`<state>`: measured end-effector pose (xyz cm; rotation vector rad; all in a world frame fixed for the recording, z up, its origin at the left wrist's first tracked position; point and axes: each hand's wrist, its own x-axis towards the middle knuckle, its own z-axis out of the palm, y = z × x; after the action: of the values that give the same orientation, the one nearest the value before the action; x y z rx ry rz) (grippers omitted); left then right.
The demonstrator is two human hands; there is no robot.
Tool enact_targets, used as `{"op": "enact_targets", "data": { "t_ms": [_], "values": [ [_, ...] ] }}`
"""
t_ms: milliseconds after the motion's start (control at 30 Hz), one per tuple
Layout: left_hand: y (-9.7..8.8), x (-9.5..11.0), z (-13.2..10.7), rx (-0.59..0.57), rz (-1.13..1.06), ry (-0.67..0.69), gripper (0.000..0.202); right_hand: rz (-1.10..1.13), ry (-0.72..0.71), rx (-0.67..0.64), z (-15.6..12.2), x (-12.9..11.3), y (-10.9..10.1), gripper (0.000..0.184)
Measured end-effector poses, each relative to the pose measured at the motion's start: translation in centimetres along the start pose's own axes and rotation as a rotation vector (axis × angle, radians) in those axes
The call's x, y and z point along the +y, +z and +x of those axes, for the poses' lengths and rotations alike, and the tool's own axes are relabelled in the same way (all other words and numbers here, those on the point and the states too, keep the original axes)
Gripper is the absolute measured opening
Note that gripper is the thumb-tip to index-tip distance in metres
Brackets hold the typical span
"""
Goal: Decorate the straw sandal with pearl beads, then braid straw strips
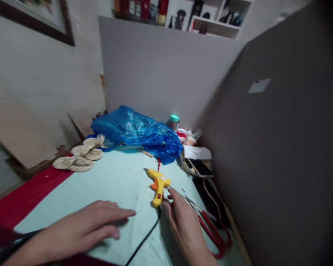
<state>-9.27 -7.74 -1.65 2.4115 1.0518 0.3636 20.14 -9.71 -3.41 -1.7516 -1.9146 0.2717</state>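
My left hand (91, 225) lies flat on the pale green mat (111, 181), fingers stretched out toward the right, holding nothing. Beside it, my right hand (183, 221) rests on the mat with its fingers extended, the fingertips just next to the handle of a yellow glue gun (158, 184). The glue gun lies on its side, its black cord (144, 238) running back toward me between my hands. Red-handled scissors (213, 229) lie just right of my right hand.
A crumpled blue plastic bag (138, 133) sits at the back of the mat. Several woven straw pieces (80, 157) lie at the back left on a red cloth (24, 199). Clutter and a teal-lidded jar (173, 121) fill the back right corner. Grey boards (280, 147) wall the right and rear.
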Motion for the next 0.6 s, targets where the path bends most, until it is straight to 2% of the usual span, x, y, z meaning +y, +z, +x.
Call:
{"op": "enact_targets", "data": {
  "t_ms": [67,100,133,200,333,433,500,600],
  "values": [
    [-0.6,2.0,2.7,0.043,-0.061,-0.017,0.038,-0.006,-0.013,0.034,0.4,0.4,1.5,0.044],
    [-0.8,2.6,3.9,0.028,-0.076,-0.019,0.035,-0.017,-0.001,0.05,0.7,0.6,2.2,0.046],
    [-0.8,3.0,4.8,0.006,-0.072,-0.035,0.03,-0.027,0.014,0.054,1.0,0.8,2.8,0.047],
    [-0.5,3.4,6.0,0.042,-0.049,-0.018,0.02,-0.028,0.034,0.033,1.8,1.1,3.7,0.044],
    [0.9,3.4,6.4,0.097,0.013,-0.031,0.018,-0.066,-0.018,0.019,2.8,2.3,4.8,0.036],
    [1.8,2.9,6.0,0.064,0.024,-0.007,0.033,-0.186,-0.101,0.081,2.2,3.1,5.2,0.037],
    [2.4,2.2,5.7,0.033,0.029,0.003,0.045,-0.223,-0.161,0.083,1.3,3.0,5.0,0.04],
    [3.6,0.9,5.2,-0.012,0.094,0.023,0.051,-0.279,-0.235,0.058,0.0,1.7,4.2,0.05]
  ]
}}
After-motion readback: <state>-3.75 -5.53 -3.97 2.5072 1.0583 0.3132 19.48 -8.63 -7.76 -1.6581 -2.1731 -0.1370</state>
